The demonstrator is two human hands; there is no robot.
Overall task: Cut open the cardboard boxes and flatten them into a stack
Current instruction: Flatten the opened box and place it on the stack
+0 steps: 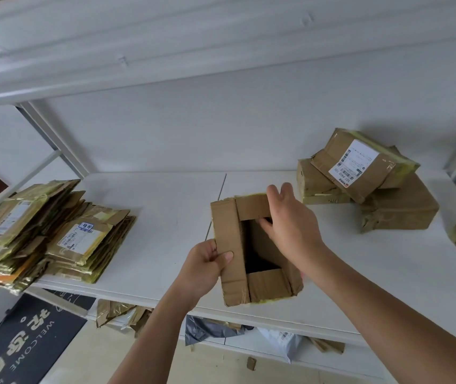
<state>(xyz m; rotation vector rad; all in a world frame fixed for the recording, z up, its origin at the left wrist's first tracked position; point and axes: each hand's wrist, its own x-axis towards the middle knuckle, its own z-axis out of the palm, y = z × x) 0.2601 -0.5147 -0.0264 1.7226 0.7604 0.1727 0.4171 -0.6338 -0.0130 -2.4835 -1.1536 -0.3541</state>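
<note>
Head view: opened brown cardboard box (pixel 251 250) on the white bench (pixel 152 217), dark inside.
Left hand (pixel 207 261) pinches its long flap; right hand (pixel 290 228) curls fingers under the far flap. Flattened cardboard stack (pixel 46 234) lies left, sealed brown boxes (pixel 368 178) far right.

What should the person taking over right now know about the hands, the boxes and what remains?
Left hand grips the long left flap of the open cardboard box at the shelf's front edge.
Right hand holds the far short flap, thumb inside the opening.
Done: flattened boxes stacked at the shelf's left end.
Left: flatten this box and add it to the stack; then the sealed boxes piled at the back right. No cutter is in view.
</note>
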